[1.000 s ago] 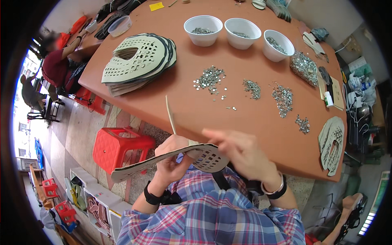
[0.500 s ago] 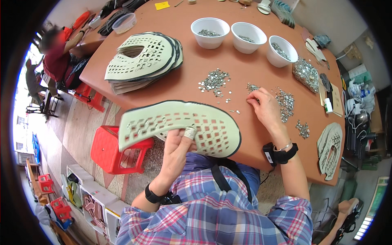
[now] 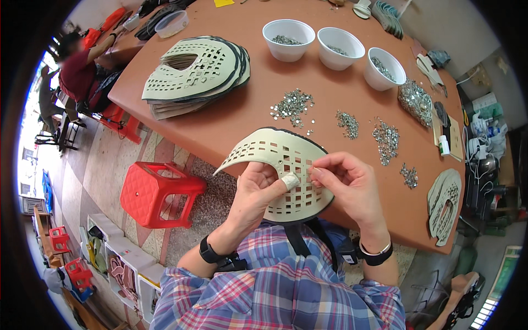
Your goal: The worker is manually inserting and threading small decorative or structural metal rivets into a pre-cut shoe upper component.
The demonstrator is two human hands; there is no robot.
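Note:
A pale cream-green shoe upper (image 3: pixel 294 201), cut with rows of small square holes and edged in dark material, is held above the table's near edge. Around its inner curve my left hand (image 3: pixel 250 192) is closed, its wrapped thumb pressing on the face and the fingers behind. My right hand (image 3: pixel 352 184) is pinched at the upper's right part, thumb and forefinger against the holes; anything between them is too small to make out. Beyond the upper lie loose piles of shiny stones: a wide one (image 3: pixel 294 104), a small one (image 3: pixel 347 124) and a longer one (image 3: pixel 386 142).
Three white bowls (image 3: pixel 286 50) of stones stand farther back, beside a clear bag of stones (image 3: pixel 415 103). Stacked uppers (image 3: pixel 220 69) sit at left, more (image 3: pixel 444 206) at right. A red stool (image 3: pixel 146 195) is left of me. Another person (image 3: pixel 77 71) sits far left.
My right hand has come from the small stone pile to the upper's face. The upper has been turned and drawn nearer my body, still in my left hand.

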